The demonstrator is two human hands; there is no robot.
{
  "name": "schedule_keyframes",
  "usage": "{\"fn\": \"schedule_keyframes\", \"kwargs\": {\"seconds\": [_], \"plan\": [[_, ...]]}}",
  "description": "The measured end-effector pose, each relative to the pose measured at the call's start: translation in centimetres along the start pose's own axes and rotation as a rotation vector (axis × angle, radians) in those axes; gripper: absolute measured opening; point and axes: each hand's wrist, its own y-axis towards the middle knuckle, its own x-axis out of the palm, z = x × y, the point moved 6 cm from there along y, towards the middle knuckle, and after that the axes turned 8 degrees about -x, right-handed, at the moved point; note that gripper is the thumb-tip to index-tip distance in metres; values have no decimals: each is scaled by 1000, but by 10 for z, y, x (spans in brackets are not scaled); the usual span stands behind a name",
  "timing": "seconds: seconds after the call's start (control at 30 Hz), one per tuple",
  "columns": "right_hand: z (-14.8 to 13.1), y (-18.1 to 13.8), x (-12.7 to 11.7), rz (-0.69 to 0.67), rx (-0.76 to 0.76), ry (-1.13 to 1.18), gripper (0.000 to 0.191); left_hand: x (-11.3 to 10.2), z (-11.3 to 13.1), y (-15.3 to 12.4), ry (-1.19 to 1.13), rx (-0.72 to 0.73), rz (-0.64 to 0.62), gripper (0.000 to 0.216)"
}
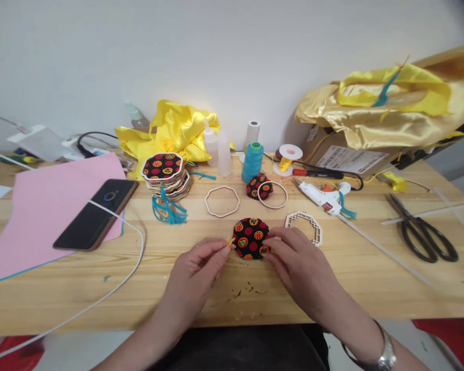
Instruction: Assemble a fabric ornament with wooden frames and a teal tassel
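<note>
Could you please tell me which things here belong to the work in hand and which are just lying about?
Likely part of the work:
floral-patterned disc, right hand on it
yellow cord, pinched by left hand
glue gun
teal thread cone
scissors

Probably just lying about:
smartphone
pink sheet

Single head-worn view, facing forward and down over a tabletop (116, 309), hands (199, 270) near

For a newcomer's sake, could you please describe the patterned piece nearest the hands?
At the wooden table, look between the left hand and right hand. The rounded black piece has red and yellow motifs; unlike the patterned look-alike behind, it touches the right hand.
</note>
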Motion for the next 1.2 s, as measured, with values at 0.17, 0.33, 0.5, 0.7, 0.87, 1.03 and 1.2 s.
{"fn": "schedule_keyframes", "kwargs": {"seconds": [0.17, 0.33, 0.5, 0.7, 0.87, 1.03, 1.2], "plan": [[-4, 5, 15, -181, -241, -122, 15, 3, 8, -1, 302, 131, 58, 15], [-6, 7, 18, -236, -287, -163, 11, 7, 9, 0, 385, 152, 50, 18], [-6, 8, 18, -252, -288, -152, 12, 7, 11, -3, 416, 194, 48, 21], [-7, 7, 18, -246, -307, -163, 10, 10, 9, 0, 428, 261, 30, 18], [-8, 6, 18, -274, -309, -156, 11, 16, 8, 2, 431, 282, -37, 21], [-10, 7, 18, -311, -344, -187, 11, 18, 7, 4, 461, 249, -51, 22], [-13, 8, 17, -297, -373, -227, 13, 18, 9, 4, 477, 251, -56, 23]]}}
